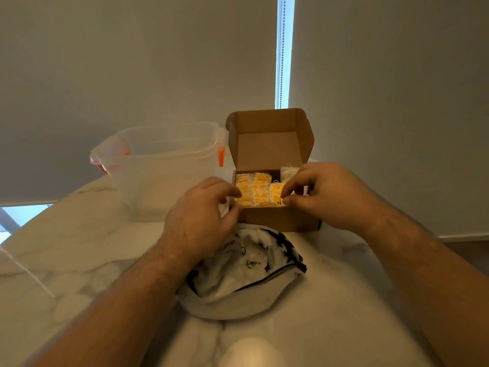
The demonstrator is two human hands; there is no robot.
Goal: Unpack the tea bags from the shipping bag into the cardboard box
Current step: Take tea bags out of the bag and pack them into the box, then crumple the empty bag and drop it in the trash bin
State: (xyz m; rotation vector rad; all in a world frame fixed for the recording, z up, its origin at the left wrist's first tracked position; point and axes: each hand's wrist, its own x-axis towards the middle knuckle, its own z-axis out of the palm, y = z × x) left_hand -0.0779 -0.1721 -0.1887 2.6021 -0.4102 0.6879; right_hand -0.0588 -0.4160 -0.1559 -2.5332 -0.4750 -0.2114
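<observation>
Left hand (203, 215) pinches a white packet (224, 207) at the cardboard box (277, 219) front-left corner. Right hand (330, 194) pinches a yellow tea bag (276, 193) inside the box. Shipping bag (243, 276) lies on the bench (79, 247), at 6 o'clock from the box.

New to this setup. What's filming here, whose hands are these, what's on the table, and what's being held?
No robot: one wide-angle camera worn on a person's head looks down at their bare hands. On the marble table stand an open cardboard box with rows of yellow tea bags, a clear plastic container to its left, and a crumpled shipping bag in front. The right hand pinches a yellow tea bag in the box. The left hand grips a white item at the box's left edge; what it is I cannot tell.
</observation>
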